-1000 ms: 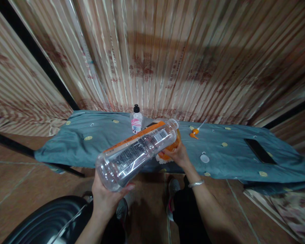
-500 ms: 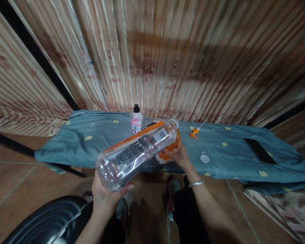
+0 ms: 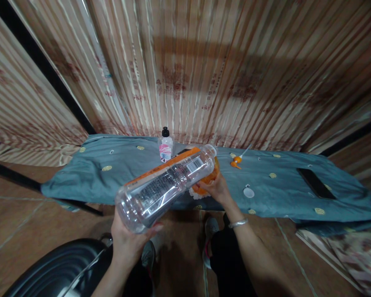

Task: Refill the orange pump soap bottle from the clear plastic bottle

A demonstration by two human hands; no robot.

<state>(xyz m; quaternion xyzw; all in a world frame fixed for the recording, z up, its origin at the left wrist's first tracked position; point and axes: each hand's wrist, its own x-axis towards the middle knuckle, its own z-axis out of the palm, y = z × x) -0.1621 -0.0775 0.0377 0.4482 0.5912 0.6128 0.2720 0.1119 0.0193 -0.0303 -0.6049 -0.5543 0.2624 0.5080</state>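
My left hand (image 3: pixel 128 235) grips the base of a large clear plastic bottle (image 3: pixel 160 192) with an orange label. The bottle is tilted, base toward me, its neck up and to the right over an orange bottle (image 3: pixel 212 177). My right hand (image 3: pixel 218 187), with a silver bangle at the wrist, is wrapped round that orange bottle, which is partly hidden behind the clear one. Past them an orange pump top (image 3: pixel 236 161) with a thin tube lies on the cloth. A round white lid (image 3: pixel 248 192) lies to the right of my right hand.
A blue-green cloth (image 3: pixel 275 198) covers the narrow table. On it stand a small clear bottle with a black cap (image 3: pixel 166 148) and a dark phone (image 3: pixel 315 183). A striped curtain (image 3: pixel 185 74) hangs behind. A black round stool (image 3: pixel 58 268) is at lower left.
Hardly anything differs. Both hands and the tilted bottle hold nearly the same position; the whole view has shifted very slightly.
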